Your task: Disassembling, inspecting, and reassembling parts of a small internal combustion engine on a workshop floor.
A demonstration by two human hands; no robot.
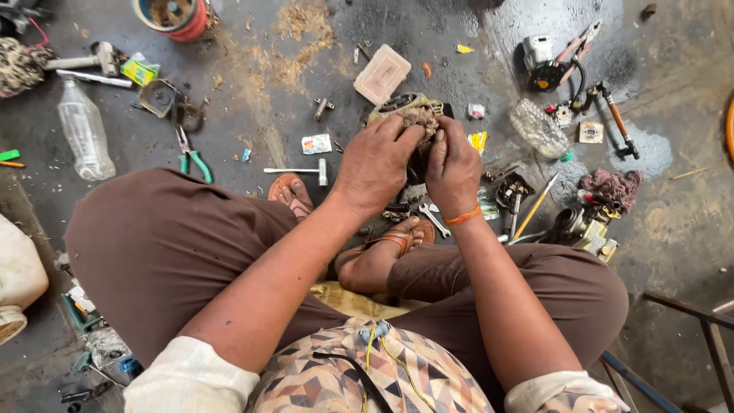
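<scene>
Both hands, left hand [376, 162] and right hand [453, 170], clasp a grimy round engine part [405, 107] and a brown rag wad [419, 118] above the floor [252, 115]; its axis is unclear

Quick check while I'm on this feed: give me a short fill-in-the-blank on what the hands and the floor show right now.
1. Both hands, left hand and right hand, grip a grimy metal part and a wad of ____.
2. The right wrist wears an ____ band.
3. The pliers have ____ handles.

Missing: rag; orange; green
</scene>
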